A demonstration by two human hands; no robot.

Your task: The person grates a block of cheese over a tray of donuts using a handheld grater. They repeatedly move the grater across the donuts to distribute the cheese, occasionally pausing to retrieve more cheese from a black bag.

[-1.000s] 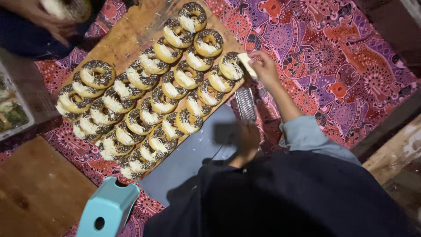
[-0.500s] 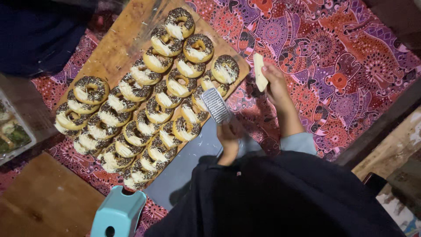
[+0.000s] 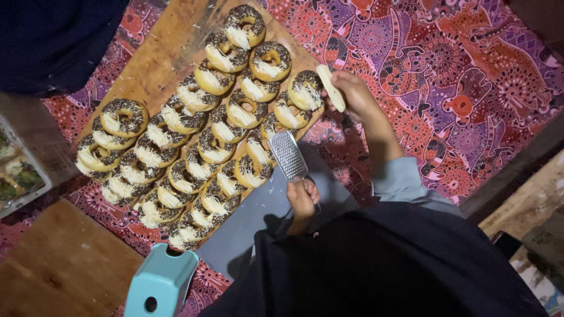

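My left hand [image 3: 303, 198] grips the handle of a small metal grater [image 3: 288, 155], whose blade lies over the near edge of the doughnut rows. My right hand [image 3: 356, 94] holds a pale block of cheese [image 3: 330, 87] just beside the doughnut at the board's right end. Several ring doughnuts [image 3: 200, 138] with dark sprinkles and white grated cheese lie in rows on a long wooden board [image 3: 167, 50]. The cheese block and the grater are apart.
The board rests on a red and purple patterned cloth [image 3: 446, 70]. A teal plastic stool [image 3: 160, 287] stands at the lower left. A person in dark clothing [image 3: 53, 41] is at the upper left. A tray [image 3: 20, 170] sits at the left edge.
My left hand has brought the grater left, over the doughnuts near the board's edge. My right hand stays by the end doughnut with the cheese. The other person's hand has left the view.
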